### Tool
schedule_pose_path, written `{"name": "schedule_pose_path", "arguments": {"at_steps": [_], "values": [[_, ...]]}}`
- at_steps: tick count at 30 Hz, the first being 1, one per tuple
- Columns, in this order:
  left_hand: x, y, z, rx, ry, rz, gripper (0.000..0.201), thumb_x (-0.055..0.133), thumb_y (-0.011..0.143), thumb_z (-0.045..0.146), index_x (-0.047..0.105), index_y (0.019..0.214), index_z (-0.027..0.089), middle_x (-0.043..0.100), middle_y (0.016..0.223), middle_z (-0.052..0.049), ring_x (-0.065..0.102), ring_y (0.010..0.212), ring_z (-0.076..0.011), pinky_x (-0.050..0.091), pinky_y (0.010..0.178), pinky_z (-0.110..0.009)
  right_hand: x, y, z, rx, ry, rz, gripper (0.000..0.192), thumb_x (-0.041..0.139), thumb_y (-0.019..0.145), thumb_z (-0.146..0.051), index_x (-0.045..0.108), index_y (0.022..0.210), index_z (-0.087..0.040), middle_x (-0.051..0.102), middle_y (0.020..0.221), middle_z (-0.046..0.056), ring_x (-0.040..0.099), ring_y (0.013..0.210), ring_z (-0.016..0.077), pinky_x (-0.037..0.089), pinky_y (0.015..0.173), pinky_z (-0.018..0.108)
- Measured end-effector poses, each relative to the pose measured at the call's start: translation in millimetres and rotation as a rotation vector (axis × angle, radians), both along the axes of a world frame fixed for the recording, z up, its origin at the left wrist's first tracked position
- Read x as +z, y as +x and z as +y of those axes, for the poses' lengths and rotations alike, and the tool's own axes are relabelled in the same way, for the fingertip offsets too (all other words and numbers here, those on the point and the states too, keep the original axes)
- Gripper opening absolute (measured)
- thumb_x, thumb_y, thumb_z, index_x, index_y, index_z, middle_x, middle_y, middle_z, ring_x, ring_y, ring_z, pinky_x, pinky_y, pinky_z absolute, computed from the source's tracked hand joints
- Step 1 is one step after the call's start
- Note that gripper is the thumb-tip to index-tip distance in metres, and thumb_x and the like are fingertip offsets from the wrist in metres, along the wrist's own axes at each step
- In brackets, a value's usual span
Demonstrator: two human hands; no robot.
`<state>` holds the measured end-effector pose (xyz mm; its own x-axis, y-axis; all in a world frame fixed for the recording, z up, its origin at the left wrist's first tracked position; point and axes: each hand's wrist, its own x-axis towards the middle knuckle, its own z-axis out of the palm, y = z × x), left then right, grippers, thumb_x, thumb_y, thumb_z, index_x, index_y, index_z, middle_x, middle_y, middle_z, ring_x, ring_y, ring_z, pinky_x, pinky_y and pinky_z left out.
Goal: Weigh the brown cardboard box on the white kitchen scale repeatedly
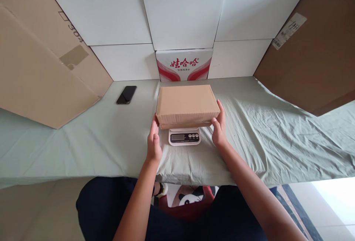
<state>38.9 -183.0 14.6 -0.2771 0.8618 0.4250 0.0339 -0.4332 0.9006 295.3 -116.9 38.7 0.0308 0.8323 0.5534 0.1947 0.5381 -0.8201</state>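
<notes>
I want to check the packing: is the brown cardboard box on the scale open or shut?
Shut. The brown box shows a flat, unbroken top, no flaps raised, resting on the scale.

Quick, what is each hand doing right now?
Left hand: open, fingers against the left end of the cardboard box on the scale.
Right hand: open, pressed against the box's right end.
</notes>
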Motion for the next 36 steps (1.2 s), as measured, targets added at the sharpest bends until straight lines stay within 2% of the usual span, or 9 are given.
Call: {"name": "schedule_pose_path", "arguments": {"at_steps": [12, 20, 22, 24, 27, 29, 31, 33, 36], "values": [[-0.8, 0, -1, -0.011, -0.009, 0.001, 0.086, 0.042, 0.099, 0.077, 0.037, 0.167, 0.025, 0.037, 0.175, -0.011, 0.031, 0.163, -0.0314, 0.028, 0.134, -0.043, 0.2, -1, 1, 0.033, 0.008, 0.036, 0.072, 0.049, 0.1, -0.064, 0.033, 0.165, -0.037, 0.039, 0.173, 0.005, 0.039, 0.159, 0.0364, 0.028, 0.134, 0.063], [-0.9, 1, -2, -0.044, -0.039, 0.004, 0.088, 0.044, 0.096, 0.08, 0.043, 0.165, 0.026, 0.043, 0.171, -0.012, 0.033, 0.162, -0.0331, 0.029, 0.133, -0.046, 3.1, -2, -4, 0.051, -0.014, 0.022, 0.077, 0.05, 0.099, -0.067, 0.029, 0.167, -0.037, 0.032, 0.176, 0.003, 0.027, 0.165, 0.0367, 0.025, 0.136, 0.063], [3.3, 0, -3, -0.057, -0.051, 0.026, 0.088, 0.045, 0.096, 0.08, 0.043, 0.164, 0.025, 0.042, 0.172, -0.013, 0.033, 0.162, -0.0337, 0.028, 0.133, -0.047, 7.1, -4, -5, 0.071, -0.022, 0.036, 0.08, 0.051, 0.099, -0.067, 0.024, 0.168, -0.037, 0.03, 0.177, 0.002, 0.026, 0.166, 0.0362, 0.025, 0.136, 0.063], [14.2, -4, 1, -0.065, -0.059, 0.034, 0.091, 0.046, 0.094, 0.082, 0.045, 0.164, 0.024, 0.042, 0.172, -0.014, 0.034, 0.162, -0.0346, 0.029, 0.133, -0.048, 16.1, -6, -1, 0.086, -0.01, 0.047, 0.081, 0.051, 0.099, -0.067, 0.02, 0.169, -0.039, 0.029, 0.177, 0.001, 0.026, 0.166, 0.0357, 0.026, 0.136, 0.063], [41.8, -11, 25, -0.081, -0.049, 0.024, 0.097, 0.046, 0.089, 0.089, 0.049, 0.161, 0.024, 0.044, 0.17, -0.014, 0.033, 0.162, -0.0357, 0.03, 0.132, -0.047, 36.4, -8, 24, 0.083, 0.072, 0.048, 0.077, 0.051, 0.099, -0.067, 0.023, 0.167, -0.042, 0.028, 0.176, -0.002, 0.025, 0.166, 0.0351, 0.024, 0.137, 0.062], [59.0, -16, 54, -0.089, -0.039, 0.031, 0.097, 0.044, 0.088, 0.091, 0.051, 0.159, 0.025, 0.044, 0.171, -0.012, 0.03, 0.163, -0.0347, 0.028, 0.133, -0.046, 47.0, -13, 51, 0.084, 0.127, 0.041, 0.074, 0.049, 0.099, -0.066, 0.024, 0.165, -0.044, 0.027, 0.177, -0.004, 0.023, 0.167, 0.0342, 0.021, 0.138, 0.061], [65.7, -20, 89, -0.104, -0.033, 0.031, 0.095, 0.043, 0.087, 0.092, 0.054, 0.156, 0.027, 0.046, 0.17, -0.011, 0.031, 0.163, -0.0332, 0.027, 0.134, -0.044, 48.6, -20, 82, 0.091, 0.166, 0.036, 0.073, 0.046, 0.099, -0.068, 0.023, 0.164, -0.044, 0.025, 0.177, -0.005, 0.02, 0.167, 0.0332, 0.02, 0.138, 0.06], [58.3, -23, 122, -0.111, -0.058, 0.018, 0.098, 0.046, 0.084, 0.094, 0.056, 0.154, 0.027, 0.046, 0.169, -0.011, 0.032, 0.163, -0.0324, 0.026, 0.134, -0.044, 39.8, -28, 108, 0.078, 0.153, 0.067, 0.076, 0.045, 0.097, -0.07, 0.023, 0.164, -0.041, 0.024, 0.178, -0.004, 0.018, 0.168, 0.0324, 0.016, 0.139, 0.058], [28.5, -25, 152, -0.06, -0.168, -0.028, 0.103, 0.046, 0.081, 0.096, 0.056, 0.154, 0.024, 0.044, 0.171, -0.014, 0.031, 0.163, -0.0331, 0.026, 0.133, -0.047, 15.6, -36, 131, 0.085, 0.04, 0.109, 0.082, 0.049, 0.094, -0.071, 0.026, 0.163, -0.033, 0.028, 0.177, 0.003, 0.022, 0.166, 0.0329, 0.014, 0.14, 0.058]]}}
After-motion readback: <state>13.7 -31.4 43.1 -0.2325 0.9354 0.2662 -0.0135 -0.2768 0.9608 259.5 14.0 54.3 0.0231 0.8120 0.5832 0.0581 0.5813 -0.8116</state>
